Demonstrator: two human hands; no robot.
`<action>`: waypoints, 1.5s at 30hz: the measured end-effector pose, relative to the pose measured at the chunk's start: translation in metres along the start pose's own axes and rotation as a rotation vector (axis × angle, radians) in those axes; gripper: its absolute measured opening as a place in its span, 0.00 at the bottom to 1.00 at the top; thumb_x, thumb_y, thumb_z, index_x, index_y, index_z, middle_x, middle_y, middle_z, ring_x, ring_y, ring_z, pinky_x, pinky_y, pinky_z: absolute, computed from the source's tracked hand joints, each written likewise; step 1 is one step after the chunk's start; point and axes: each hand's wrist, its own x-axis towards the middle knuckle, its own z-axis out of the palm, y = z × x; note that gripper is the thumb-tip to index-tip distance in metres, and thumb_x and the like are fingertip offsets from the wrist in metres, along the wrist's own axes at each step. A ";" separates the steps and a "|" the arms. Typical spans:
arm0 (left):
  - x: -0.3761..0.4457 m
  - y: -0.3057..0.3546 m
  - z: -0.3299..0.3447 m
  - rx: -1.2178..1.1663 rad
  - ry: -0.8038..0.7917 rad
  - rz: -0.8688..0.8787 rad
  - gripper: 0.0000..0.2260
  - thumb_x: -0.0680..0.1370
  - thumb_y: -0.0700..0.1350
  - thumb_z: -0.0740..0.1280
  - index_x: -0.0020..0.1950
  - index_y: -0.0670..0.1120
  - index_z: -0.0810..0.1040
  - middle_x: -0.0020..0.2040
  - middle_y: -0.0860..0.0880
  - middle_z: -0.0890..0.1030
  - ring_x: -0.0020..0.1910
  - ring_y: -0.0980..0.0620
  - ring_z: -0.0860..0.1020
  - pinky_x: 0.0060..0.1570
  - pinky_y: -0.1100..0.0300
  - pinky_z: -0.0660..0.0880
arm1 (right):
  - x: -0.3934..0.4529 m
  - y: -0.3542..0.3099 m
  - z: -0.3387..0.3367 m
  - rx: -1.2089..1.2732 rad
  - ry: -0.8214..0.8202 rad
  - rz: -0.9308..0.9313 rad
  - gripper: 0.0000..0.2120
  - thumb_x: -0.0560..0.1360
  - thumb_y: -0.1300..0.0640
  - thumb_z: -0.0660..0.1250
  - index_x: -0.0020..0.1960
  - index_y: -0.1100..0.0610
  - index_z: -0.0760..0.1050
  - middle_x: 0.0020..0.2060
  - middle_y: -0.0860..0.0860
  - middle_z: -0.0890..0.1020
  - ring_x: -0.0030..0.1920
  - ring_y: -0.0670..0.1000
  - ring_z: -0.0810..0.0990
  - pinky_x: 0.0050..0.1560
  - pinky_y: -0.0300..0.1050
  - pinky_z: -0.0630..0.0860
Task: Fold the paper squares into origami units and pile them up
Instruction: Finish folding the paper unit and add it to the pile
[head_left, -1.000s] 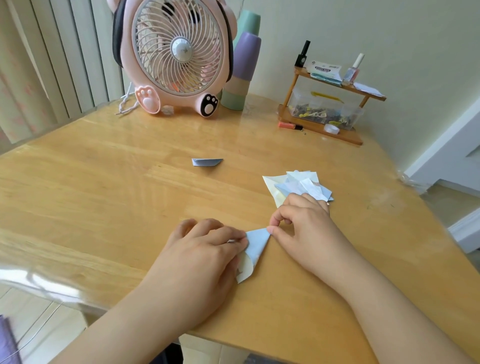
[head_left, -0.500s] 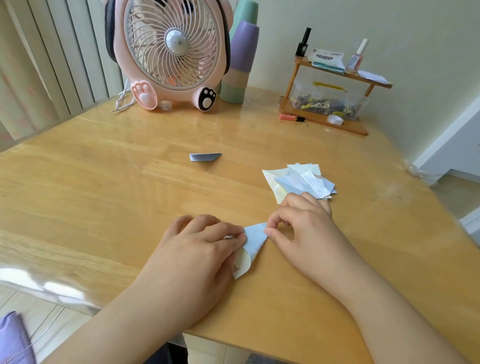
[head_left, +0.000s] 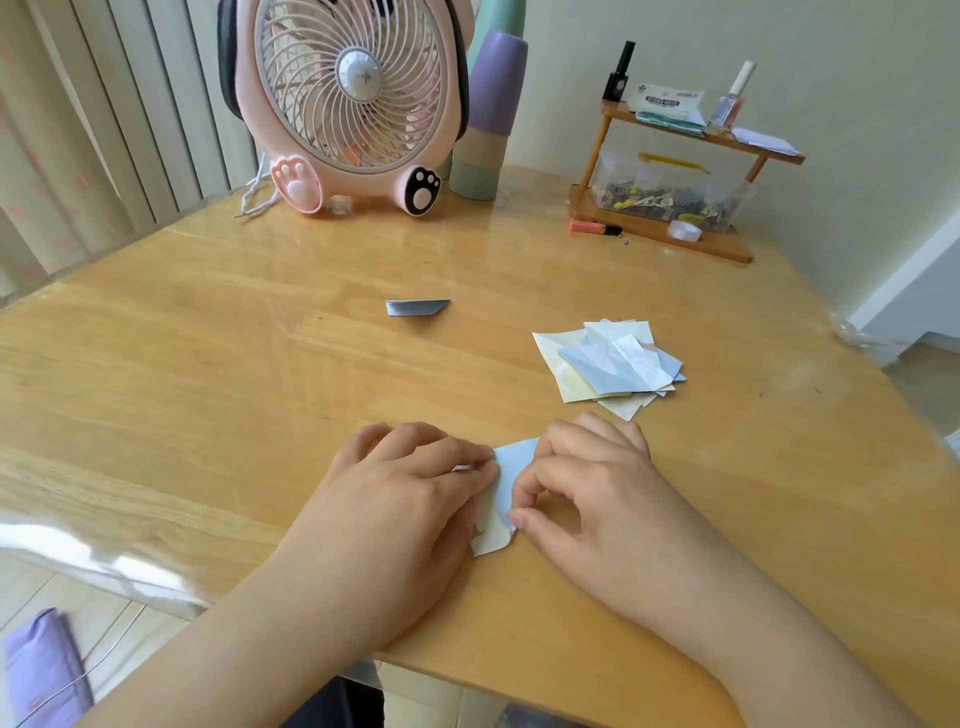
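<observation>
We are pressing the fingers of our left hand (head_left: 395, 499) flat and fairly straight onto the light blue paper square (head_left: 506, 467), pinning its left part to the table (head_left: 208, 364) so it is not sliding while the fold is being made. Our right hand (head_left: 587, 488) is curling its fingers and thumb against the paper's right edge, pinching it, probably to run a crease along that side. The paper is lying on the table between the two hands, close to the near edge, with a pale rounded flap poking out below. Just beyond the right hand a loose heap of paper squares (head_left: 608, 364) is waiting within easy reach, which looks like our supply. Farther out, toward the middle of the table, one folded unit (head_left: 415, 307) is sitting alone, likely starting the pile. At the far edge a pink fan (head_left: 353, 98) and a small wooden shelf (head_left: 670, 156) are standing.
</observation>
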 end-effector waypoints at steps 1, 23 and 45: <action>0.000 0.000 0.000 0.000 0.001 -0.002 0.17 0.76 0.49 0.55 0.54 0.52 0.83 0.54 0.59 0.81 0.51 0.52 0.78 0.50 0.49 0.76 | 0.000 0.000 0.000 0.009 0.002 0.007 0.08 0.68 0.46 0.62 0.34 0.48 0.75 0.35 0.39 0.66 0.40 0.42 0.66 0.47 0.46 0.69; -0.001 0.000 0.000 0.005 -0.015 -0.005 0.17 0.76 0.50 0.55 0.55 0.52 0.82 0.55 0.59 0.81 0.51 0.51 0.78 0.50 0.49 0.76 | 0.005 0.009 -0.004 0.061 -0.054 0.096 0.06 0.68 0.47 0.64 0.34 0.45 0.72 0.33 0.38 0.67 0.42 0.39 0.67 0.54 0.35 0.58; 0.000 0.000 0.001 -0.005 0.005 -0.001 0.18 0.75 0.49 0.55 0.54 0.51 0.83 0.54 0.58 0.81 0.51 0.50 0.80 0.50 0.46 0.77 | 0.004 0.001 -0.005 0.089 -0.104 0.024 0.07 0.68 0.47 0.63 0.35 0.49 0.75 0.33 0.39 0.67 0.40 0.38 0.64 0.52 0.41 0.62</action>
